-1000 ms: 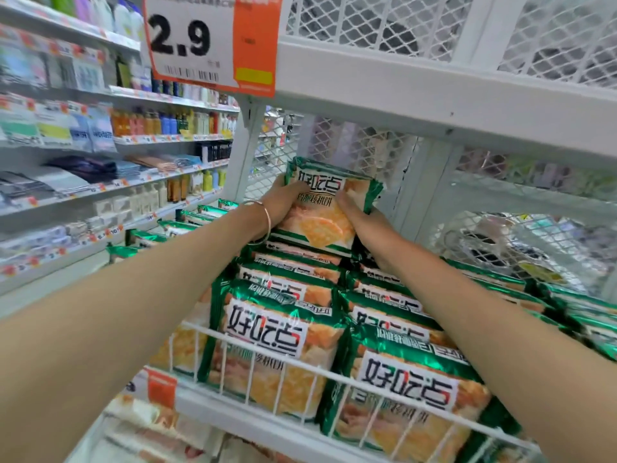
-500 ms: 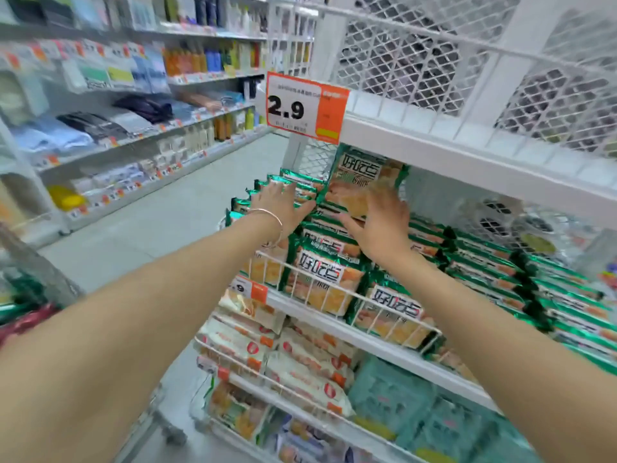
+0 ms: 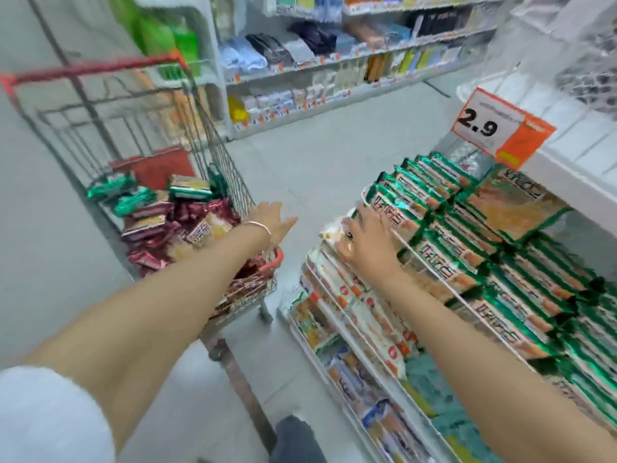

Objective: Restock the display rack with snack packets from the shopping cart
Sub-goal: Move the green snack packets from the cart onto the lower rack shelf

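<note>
Dozens of snack packets (image 3: 173,222), green and dark red, are lying heaped in the wire shopping cart (image 3: 230,175) standing at the left on a pale grey floor (image 3: 317,168). Above the cart's near corner the left hand (image 3: 272,218), a thin bracelet (image 3: 258,225) at its wrist, is hovering with fingers straight and apart, holding nothing. Across the aisle, stocked store shelves (image 3: 334,78) are lining the far wall. To the right, the right hand (image 3: 365,245) is resting with fingers spread on the front row of green packets (image 3: 467,248) filling the white display rack (image 3: 574,182), gripping none of them. An orange-and-white price sign (image 3: 484,125) reading 2.9 is hanging from the rack's upper shelf.
</note>
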Demonstrator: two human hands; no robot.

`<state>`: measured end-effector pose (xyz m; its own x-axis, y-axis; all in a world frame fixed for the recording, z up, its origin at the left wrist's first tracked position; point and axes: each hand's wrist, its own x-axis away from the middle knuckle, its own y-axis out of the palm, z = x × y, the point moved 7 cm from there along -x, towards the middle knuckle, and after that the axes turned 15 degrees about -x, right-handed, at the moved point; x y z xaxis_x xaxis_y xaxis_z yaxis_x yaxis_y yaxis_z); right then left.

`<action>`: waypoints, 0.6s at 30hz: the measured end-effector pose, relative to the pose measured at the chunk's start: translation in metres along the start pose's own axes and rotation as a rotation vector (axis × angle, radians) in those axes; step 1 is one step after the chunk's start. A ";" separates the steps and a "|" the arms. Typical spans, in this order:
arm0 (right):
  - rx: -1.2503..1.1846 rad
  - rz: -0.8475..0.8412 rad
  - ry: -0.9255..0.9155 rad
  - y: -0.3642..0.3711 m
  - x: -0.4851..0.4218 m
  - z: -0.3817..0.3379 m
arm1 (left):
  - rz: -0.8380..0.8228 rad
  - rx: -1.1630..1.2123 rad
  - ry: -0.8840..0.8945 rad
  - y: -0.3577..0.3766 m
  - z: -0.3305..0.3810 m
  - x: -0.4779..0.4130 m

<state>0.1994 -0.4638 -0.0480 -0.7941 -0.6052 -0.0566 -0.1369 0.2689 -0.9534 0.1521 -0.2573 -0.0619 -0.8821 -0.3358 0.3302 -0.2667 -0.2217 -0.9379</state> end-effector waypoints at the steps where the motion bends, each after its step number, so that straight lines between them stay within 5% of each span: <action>1: -0.010 -0.034 -0.042 0.012 -0.011 -0.012 | -0.025 0.025 -0.058 0.004 -0.020 0.003; 10: -0.138 -0.261 -0.223 0.120 -0.103 -0.127 | -0.078 0.318 -0.430 0.064 -0.192 0.002; 18: -0.161 -0.450 -0.212 0.209 -0.171 -0.185 | -0.085 0.655 -0.652 0.080 -0.270 0.003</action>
<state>0.1968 -0.1659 -0.1830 -0.5002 -0.8215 0.2737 -0.5399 0.0487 -0.8403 0.0234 -0.0293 -0.1649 -0.4236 -0.6995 0.5755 0.1272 -0.6750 -0.7268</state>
